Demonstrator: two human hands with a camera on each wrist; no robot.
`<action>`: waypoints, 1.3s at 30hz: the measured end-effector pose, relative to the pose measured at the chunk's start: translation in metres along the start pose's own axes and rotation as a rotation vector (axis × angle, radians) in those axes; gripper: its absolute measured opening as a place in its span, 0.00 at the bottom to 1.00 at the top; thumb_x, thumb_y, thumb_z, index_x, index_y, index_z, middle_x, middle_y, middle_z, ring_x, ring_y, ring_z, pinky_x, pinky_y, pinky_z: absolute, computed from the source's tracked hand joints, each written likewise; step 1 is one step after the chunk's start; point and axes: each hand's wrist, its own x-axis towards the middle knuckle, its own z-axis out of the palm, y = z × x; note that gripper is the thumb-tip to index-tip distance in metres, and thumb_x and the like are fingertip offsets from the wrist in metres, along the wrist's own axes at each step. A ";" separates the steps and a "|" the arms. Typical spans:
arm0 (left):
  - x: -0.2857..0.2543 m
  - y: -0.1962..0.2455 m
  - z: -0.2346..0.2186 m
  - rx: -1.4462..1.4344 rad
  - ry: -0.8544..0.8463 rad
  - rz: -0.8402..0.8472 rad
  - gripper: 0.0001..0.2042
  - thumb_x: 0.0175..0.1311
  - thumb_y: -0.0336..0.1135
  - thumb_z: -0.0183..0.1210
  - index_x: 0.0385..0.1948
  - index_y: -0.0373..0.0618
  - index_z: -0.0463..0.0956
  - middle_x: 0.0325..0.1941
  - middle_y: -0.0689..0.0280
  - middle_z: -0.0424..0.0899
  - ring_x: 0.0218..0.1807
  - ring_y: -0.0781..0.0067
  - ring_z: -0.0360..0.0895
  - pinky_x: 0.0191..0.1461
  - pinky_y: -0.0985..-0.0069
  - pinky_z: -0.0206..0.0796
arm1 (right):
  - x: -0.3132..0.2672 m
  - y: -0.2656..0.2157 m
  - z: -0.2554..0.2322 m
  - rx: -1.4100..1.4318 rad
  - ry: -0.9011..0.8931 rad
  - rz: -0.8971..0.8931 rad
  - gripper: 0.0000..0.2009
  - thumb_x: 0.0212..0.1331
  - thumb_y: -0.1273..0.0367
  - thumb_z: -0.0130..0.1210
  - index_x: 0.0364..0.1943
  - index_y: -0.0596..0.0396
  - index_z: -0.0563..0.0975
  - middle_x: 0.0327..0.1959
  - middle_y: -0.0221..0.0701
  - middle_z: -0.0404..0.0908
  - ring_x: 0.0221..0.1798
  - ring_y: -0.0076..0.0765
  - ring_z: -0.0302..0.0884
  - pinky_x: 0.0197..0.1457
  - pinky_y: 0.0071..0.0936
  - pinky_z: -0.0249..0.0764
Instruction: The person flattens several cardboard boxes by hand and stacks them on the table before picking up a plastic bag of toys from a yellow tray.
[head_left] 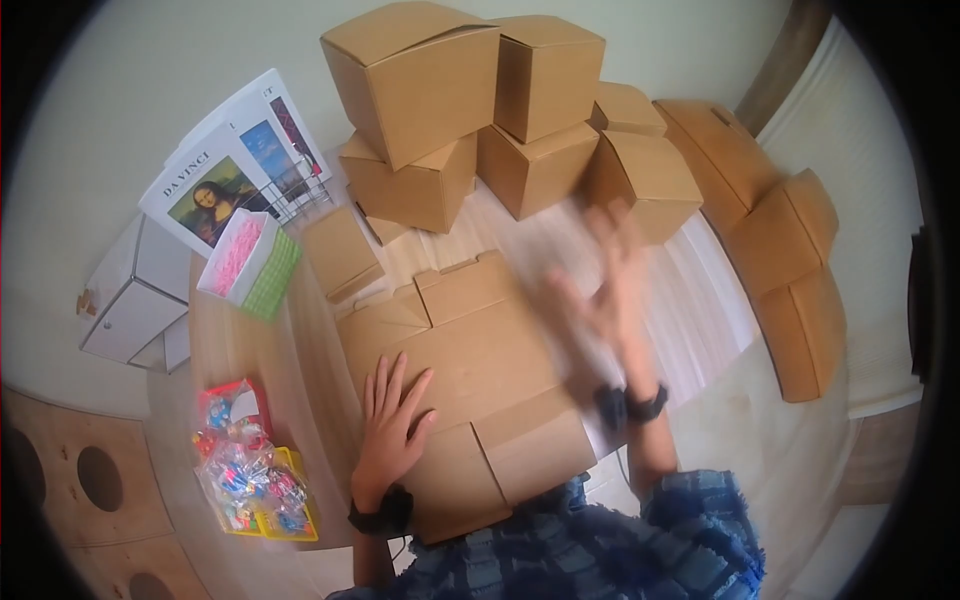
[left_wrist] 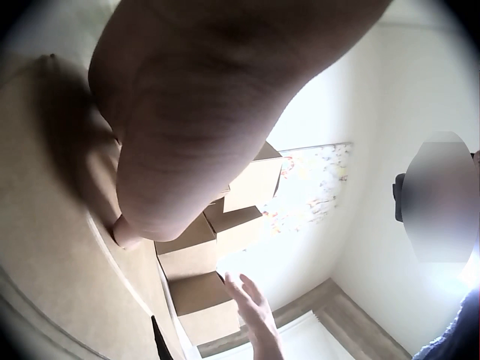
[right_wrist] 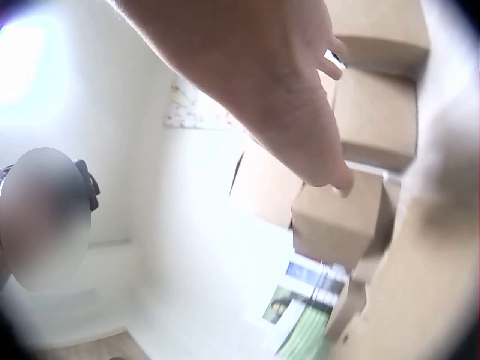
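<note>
While L hand (head_left: 393,432) lies straight-fingered on flat creased cardbd (head_left: 485,350), R hand (head_left: 617,295) hovers, splayed.

The left hand (left_wrist: 180,150) lies over flat cardboard (left_wrist: 45,247), boxes (left_wrist: 187,259) stacked beyond its edge, the right hand (left_wrist: 256,319) raised.
</note>
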 end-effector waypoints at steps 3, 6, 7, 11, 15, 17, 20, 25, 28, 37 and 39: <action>0.001 0.001 0.002 0.008 0.018 0.009 0.28 0.74 0.40 0.58 0.75 0.50 0.69 0.86 0.50 0.54 0.86 0.38 0.45 0.86 0.43 0.34 | 0.050 0.061 -0.010 -0.438 0.211 0.198 0.49 0.52 0.37 0.70 0.75 0.48 0.69 0.79 0.56 0.59 0.79 0.71 0.57 0.77 0.61 0.62; 0.000 0.001 0.004 0.013 0.022 0.000 0.27 0.75 0.40 0.58 0.75 0.50 0.69 0.86 0.50 0.54 0.86 0.39 0.44 0.87 0.44 0.33 | 0.078 0.116 -0.008 -0.518 0.063 0.406 0.54 0.46 0.32 0.71 0.76 0.47 0.69 0.79 0.56 0.59 0.79 0.72 0.57 0.77 0.68 0.59; 0.000 0.000 0.005 0.009 0.022 -0.009 0.27 0.75 0.39 0.58 0.75 0.49 0.70 0.86 0.51 0.54 0.87 0.40 0.44 0.87 0.45 0.32 | 0.078 0.127 -0.007 -0.484 -0.032 0.499 0.55 0.45 0.32 0.71 0.76 0.47 0.68 0.79 0.56 0.59 0.78 0.72 0.57 0.77 0.70 0.58; -0.001 0.001 0.004 -0.007 0.025 -0.019 0.27 0.75 0.39 0.58 0.75 0.49 0.70 0.86 0.51 0.55 0.87 0.41 0.44 0.87 0.46 0.31 | 0.052 0.147 0.000 -0.455 -0.014 0.399 0.51 0.46 0.36 0.72 0.75 0.43 0.69 0.78 0.54 0.60 0.79 0.71 0.56 0.75 0.71 0.58; -0.002 -0.002 0.004 -0.017 0.022 -0.013 0.27 0.75 0.39 0.58 0.75 0.49 0.70 0.86 0.51 0.55 0.87 0.41 0.44 0.87 0.46 0.31 | 0.023 0.126 -0.025 -0.410 0.031 0.442 0.41 0.54 0.42 0.69 0.72 0.41 0.73 0.79 0.51 0.59 0.80 0.66 0.56 0.72 0.67 0.60; 0.000 -0.003 0.004 -0.016 0.023 -0.002 0.27 0.75 0.39 0.58 0.75 0.48 0.70 0.86 0.51 0.55 0.87 0.42 0.44 0.87 0.46 0.31 | 0.007 0.124 -0.032 -0.376 0.109 0.385 0.40 0.56 0.43 0.69 0.72 0.43 0.73 0.79 0.51 0.59 0.80 0.64 0.58 0.72 0.68 0.60; 0.000 -0.001 0.001 -0.014 0.004 -0.008 0.27 0.75 0.39 0.58 0.74 0.48 0.70 0.86 0.50 0.55 0.87 0.42 0.44 0.87 0.46 0.31 | 0.022 0.120 -0.047 -0.232 0.272 0.393 0.44 0.55 0.40 0.70 0.71 0.50 0.73 0.79 0.54 0.59 0.81 0.62 0.58 0.77 0.67 0.58; -0.002 0.001 0.003 -0.002 0.018 -0.005 0.26 0.75 0.39 0.58 0.74 0.48 0.71 0.85 0.51 0.56 0.87 0.41 0.44 0.87 0.46 0.32 | 0.083 0.122 -0.062 -0.413 -0.146 0.271 0.60 0.40 0.34 0.76 0.79 0.46 0.63 0.83 0.56 0.53 0.85 0.63 0.49 0.85 0.53 0.53; -0.005 -0.001 0.008 0.011 0.035 -0.014 0.26 0.75 0.39 0.58 0.74 0.48 0.71 0.85 0.51 0.57 0.87 0.41 0.45 0.87 0.46 0.33 | 0.127 0.139 -0.060 -0.413 -0.503 0.260 0.66 0.33 0.37 0.80 0.82 0.43 0.58 0.85 0.54 0.48 0.86 0.64 0.47 0.84 0.57 0.55; -0.007 0.000 0.011 0.020 0.068 -0.013 0.26 0.75 0.39 0.58 0.74 0.49 0.71 0.84 0.52 0.59 0.86 0.42 0.48 0.86 0.46 0.36 | 0.108 0.131 -0.048 -0.402 -0.637 0.298 0.66 0.31 0.40 0.78 0.81 0.44 0.57 0.78 0.51 0.61 0.80 0.62 0.56 0.82 0.57 0.56; -0.006 0.000 0.008 0.002 0.078 -0.011 0.27 0.74 0.38 0.59 0.74 0.48 0.70 0.84 0.51 0.60 0.85 0.42 0.50 0.86 0.46 0.39 | 0.084 0.128 -0.060 -0.262 -0.499 0.195 0.65 0.30 0.41 0.79 0.80 0.48 0.60 0.75 0.51 0.64 0.80 0.63 0.57 0.81 0.56 0.57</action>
